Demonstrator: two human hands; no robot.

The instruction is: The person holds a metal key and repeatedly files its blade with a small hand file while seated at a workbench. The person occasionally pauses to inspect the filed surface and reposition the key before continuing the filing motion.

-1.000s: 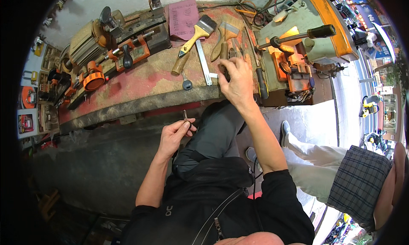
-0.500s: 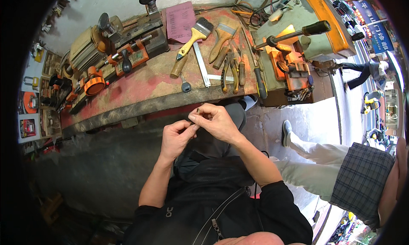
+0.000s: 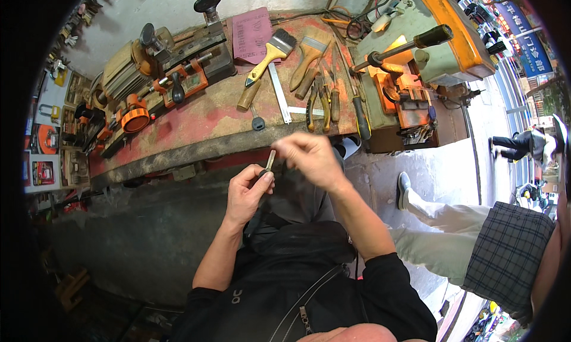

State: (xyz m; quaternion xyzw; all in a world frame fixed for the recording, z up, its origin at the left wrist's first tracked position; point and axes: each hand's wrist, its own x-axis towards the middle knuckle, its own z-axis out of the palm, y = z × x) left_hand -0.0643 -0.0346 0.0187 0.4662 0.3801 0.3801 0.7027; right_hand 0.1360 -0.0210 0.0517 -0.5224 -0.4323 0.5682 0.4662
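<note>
My left hand is closed on a key, pinching its dark head between thumb and fingers. The metal blade sticks up from the grip, in front of the bench edge. Just right of the blade is my right hand, back upward and apart from the key. Motion smears its fingertips, so whether it holds anything cannot be seen. Another key with a dark head lies on the workbench near its front edge.
A key-cutting machine stands at the bench's left, a green-and-orange machine at its right. Between them lie brushes, a metal square, pliers and a screwdriver. A person in light trousers is close on my right.
My right hand has come away from my left, moving up and to the right. The key blade now shows in my left hand. The walker outside has moved.
</note>
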